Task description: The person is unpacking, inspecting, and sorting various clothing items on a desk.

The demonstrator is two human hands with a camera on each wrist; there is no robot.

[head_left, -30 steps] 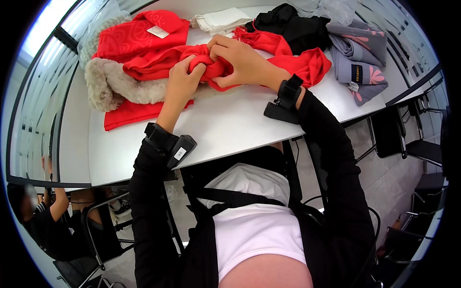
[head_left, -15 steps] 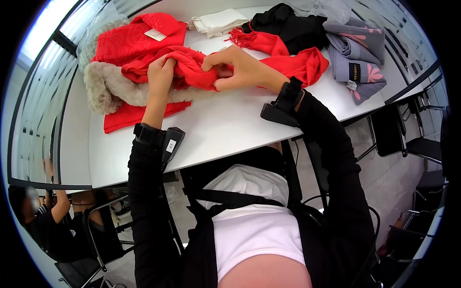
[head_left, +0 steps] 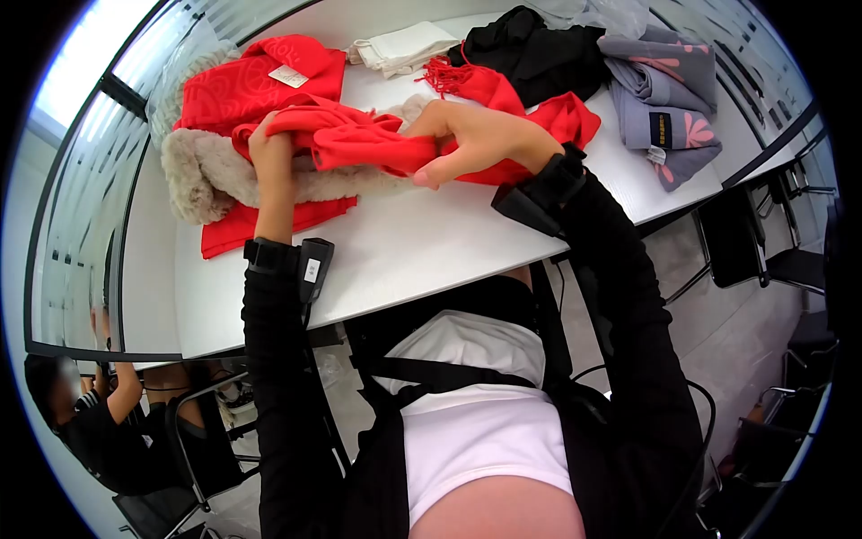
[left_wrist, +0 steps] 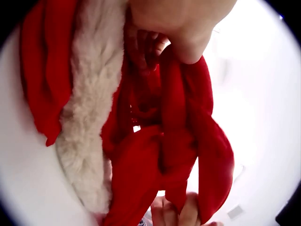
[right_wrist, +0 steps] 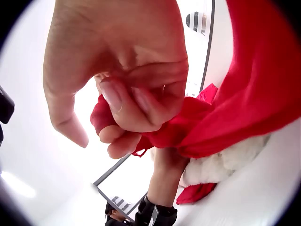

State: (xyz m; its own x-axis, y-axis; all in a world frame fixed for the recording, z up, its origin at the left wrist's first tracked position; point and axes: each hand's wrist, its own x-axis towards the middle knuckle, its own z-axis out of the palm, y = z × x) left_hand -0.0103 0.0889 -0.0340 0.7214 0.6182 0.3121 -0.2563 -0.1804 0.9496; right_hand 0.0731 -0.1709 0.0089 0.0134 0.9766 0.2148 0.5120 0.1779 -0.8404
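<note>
A red scarf (head_left: 359, 144) is stretched between the two hands above the table, twisted and bunched, with its fringed end lying towards the back. The left hand (head_left: 272, 151) grips the scarf's left part; in the left wrist view, the left hand (left_wrist: 176, 23) has its fingers partly hidden behind the cloth (left_wrist: 178, 103). The right hand (head_left: 485, 139) holds the bunched scarf at the right. Curled fingers of the right hand (right_wrist: 122, 70) close round the cloth (right_wrist: 188, 127) in the right wrist view, the thumb standing apart.
A beige furry piece (head_left: 193, 175) and folded red cloth (head_left: 256, 85) lie at the left of the white table (head_left: 404, 242). Behind are a white cloth (head_left: 404, 47) and black cloth (head_left: 539, 54). Grey patterned fabric (head_left: 664, 108) lies right. Another person (head_left: 99, 440) sits lower left.
The left hand has moved left, away from the right hand, drawing the knotted, bunched part of the scarf out longer. The right hand has shifted slightly right and still holds it.
</note>
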